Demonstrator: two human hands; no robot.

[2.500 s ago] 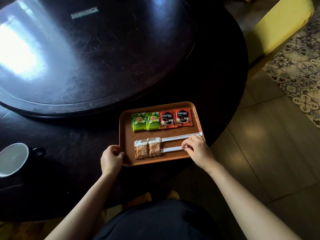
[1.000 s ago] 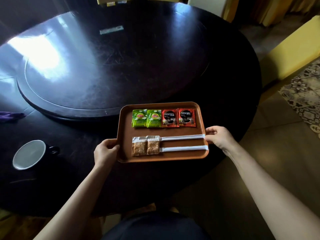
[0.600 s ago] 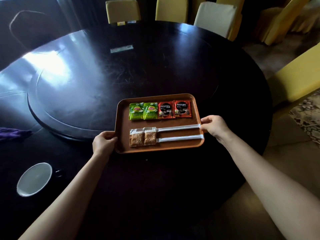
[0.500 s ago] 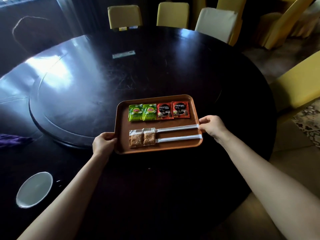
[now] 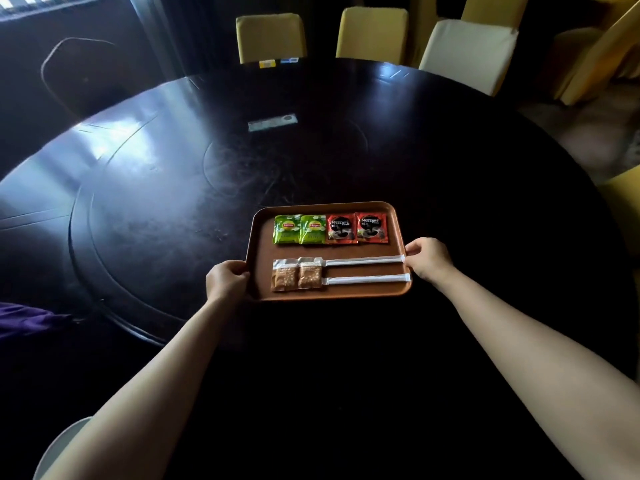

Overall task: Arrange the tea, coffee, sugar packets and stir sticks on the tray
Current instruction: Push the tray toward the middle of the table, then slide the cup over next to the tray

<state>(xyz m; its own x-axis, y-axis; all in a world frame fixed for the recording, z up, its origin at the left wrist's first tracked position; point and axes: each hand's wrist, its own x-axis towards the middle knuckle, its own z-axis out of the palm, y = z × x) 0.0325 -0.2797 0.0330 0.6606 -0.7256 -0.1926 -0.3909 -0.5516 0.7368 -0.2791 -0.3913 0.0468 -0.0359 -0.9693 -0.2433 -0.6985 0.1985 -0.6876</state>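
An orange-brown tray point(image 5: 263, 237) sits out over the dark round table, gripped at both short ends. My left hand point(image 5: 225, 279) holds its left rim and my right hand point(image 5: 428, 258) holds its right rim. Along the tray's far row lie two green tea packets point(image 5: 300, 229) and two red coffee packets point(image 5: 357, 227), side by side. In the near row two brown sugar packets point(image 5: 296, 278) lie at the left, with two white wrapped stir sticks point(image 5: 365, 260) stretching parallel to the right edge.
A raised turntable point(image 5: 166, 188) covers the table's middle, with a small pale card point(image 5: 273, 121) on it. A white cup point(image 5: 59, 445) peeks in at the bottom left and a purple cloth point(image 5: 24, 318) lies at the left edge. Yellow and white chairs point(image 5: 372, 36) ring the far side.
My right hand left the stir sticks and took the tray's right rim. With both hands on it, the tray has moved away from me toward the table's middle, and the view has lifted.
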